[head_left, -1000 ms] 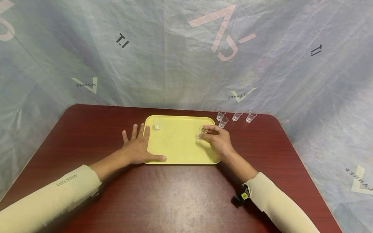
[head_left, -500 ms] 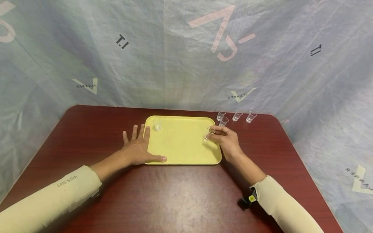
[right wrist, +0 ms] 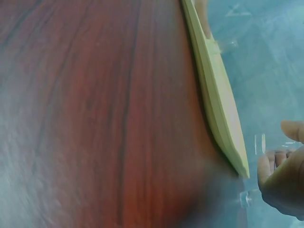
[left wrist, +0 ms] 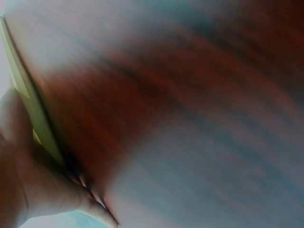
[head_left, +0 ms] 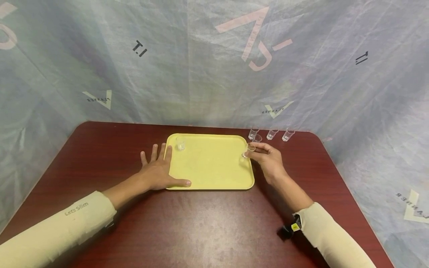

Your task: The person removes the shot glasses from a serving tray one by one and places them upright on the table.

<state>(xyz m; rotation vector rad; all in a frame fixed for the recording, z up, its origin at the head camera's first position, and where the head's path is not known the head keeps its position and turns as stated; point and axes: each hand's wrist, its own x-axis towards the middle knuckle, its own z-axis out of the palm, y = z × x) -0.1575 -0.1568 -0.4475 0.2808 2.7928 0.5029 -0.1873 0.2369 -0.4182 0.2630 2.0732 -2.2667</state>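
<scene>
A yellow tray point(head_left: 211, 163) lies on the dark red table. My left hand point(head_left: 156, 172) rests spread over its left rim, with straight fingers and the thumb along the front corner. One small clear shot glass point(head_left: 181, 144) stands on the tray near its back left corner. Between thumb and fingers, my right hand point(head_left: 268, 160) pinches another clear shot glass point(head_left: 249, 147) over the tray's right edge, tilted and raised. In the right wrist view the held glass shows only faintly beside the fingers point(right wrist: 280, 159). The left wrist view is blurred, with the hand at the tray's side.
Several more clear shot glasses point(head_left: 272, 134) stand on the table point(head_left: 207, 227) behind and right of the tray; the nearest is partly hidden by the right hand. A grey printed sheet point(head_left: 201, 74) hangs behind the table and along its sides.
My right hand has moved right with the pinched shot glass, from over the tray's right part to its right edge. The left hand and the glass on the tray have stayed put.
</scene>
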